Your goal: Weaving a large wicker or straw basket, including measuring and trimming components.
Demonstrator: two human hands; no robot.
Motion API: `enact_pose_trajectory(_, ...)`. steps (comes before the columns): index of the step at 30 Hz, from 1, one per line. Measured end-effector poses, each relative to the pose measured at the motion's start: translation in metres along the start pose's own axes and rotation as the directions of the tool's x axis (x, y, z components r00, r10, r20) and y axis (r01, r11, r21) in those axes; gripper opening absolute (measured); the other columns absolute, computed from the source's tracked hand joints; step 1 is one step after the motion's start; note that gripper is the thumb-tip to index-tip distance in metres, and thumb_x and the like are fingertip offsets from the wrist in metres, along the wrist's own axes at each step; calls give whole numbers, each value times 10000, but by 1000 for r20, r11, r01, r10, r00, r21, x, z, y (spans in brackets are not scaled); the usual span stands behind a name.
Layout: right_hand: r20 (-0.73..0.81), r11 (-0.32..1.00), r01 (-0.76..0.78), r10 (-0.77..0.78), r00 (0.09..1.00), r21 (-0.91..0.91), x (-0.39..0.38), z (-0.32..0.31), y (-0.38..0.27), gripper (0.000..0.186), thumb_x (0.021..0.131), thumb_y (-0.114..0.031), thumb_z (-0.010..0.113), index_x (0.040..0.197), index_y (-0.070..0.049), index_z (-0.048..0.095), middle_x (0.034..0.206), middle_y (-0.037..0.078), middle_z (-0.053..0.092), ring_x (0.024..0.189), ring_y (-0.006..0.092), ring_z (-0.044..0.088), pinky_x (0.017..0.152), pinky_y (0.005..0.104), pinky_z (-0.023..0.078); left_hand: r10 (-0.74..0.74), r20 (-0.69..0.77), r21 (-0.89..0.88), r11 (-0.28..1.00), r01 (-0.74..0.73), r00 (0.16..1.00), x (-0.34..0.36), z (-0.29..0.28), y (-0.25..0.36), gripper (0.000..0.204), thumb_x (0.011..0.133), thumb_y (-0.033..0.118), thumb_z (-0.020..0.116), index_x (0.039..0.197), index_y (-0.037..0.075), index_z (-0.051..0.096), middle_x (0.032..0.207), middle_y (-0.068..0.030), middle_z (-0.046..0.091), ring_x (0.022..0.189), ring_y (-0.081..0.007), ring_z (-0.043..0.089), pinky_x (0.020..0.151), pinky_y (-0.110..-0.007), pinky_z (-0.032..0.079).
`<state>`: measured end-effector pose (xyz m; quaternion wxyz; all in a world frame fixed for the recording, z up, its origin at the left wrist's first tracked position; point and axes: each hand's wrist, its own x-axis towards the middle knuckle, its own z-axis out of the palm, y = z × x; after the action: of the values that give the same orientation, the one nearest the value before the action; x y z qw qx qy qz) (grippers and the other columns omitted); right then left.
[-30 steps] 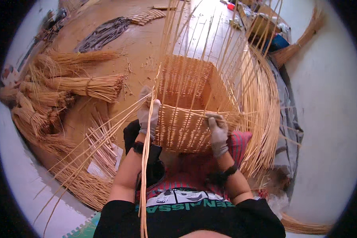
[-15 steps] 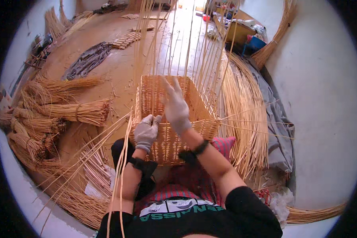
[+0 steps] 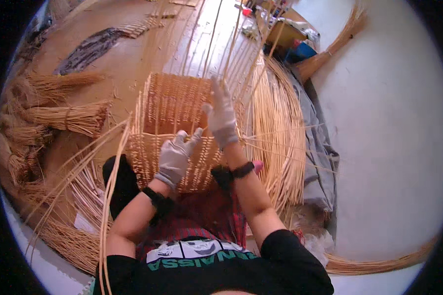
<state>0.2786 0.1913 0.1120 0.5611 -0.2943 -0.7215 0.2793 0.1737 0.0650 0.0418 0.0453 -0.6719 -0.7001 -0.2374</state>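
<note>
Left hand (image 3: 174,155) fingers spread on wicker basket (image 3: 174,130); right hand (image 3: 221,118) fingers spread above.

tied straw bundles (image 3: 66,118) left | loose cane pile (image 3: 278,132) right | grey cloth (image 3: 320,147) | blue box (image 3: 300,50) far

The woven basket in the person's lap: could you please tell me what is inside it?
The basket shows only its own woven inner walls; nothing lies inside that I can see. The right hand reaches over the opening, and the left hand covers the near rim, hiding the bottom.
</note>
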Motion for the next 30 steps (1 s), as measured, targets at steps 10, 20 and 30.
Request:
enact_pose_trajectory(10, -194, 697, -30, -158, 968, -716, -66, -122, 61, 246, 1027, -167, 523, 1223, -31, 580, 895, 142, 677, 757, 261, 673, 771, 391, 557, 201, -20, -179, 963, -201, 979, 46, 34, 70, 535, 906, 74, 524, 1416, 236, 513, 1110, -158, 558, 803, -317, 622, 712, -460, 535)
enact_pose_trajectory(20, 22, 402, -54, 183, 983, -914, -45, -109, 113, 501, 892, -278, 621, 1375, -174, 542, 592, 90, 616, 524, 328, 603, 528, 486, 483, 194, 63, -231, 957, -175, 979, 44, 46, 56, 612, 919, 56, 524, 1477, 285, 422, 1200, -195, 556, 888, -362, 671, 691, -410, 576)
enact_pose_trajectory(30, 371, 874, -281, 127, 920, 396, -68, 69, -71, 432, 1013, -213, 534, 1341, 67, 503, 1334, 192, 577, 1192, 307, 593, 1066, 391, 441, -344, -267, -215, 932, 292, 900, -74, -66, -117, 279, 969, 199, 586, 1244, 164, 628, 1033, -110, 700, 870, -339, 693, 716, -429, 549)
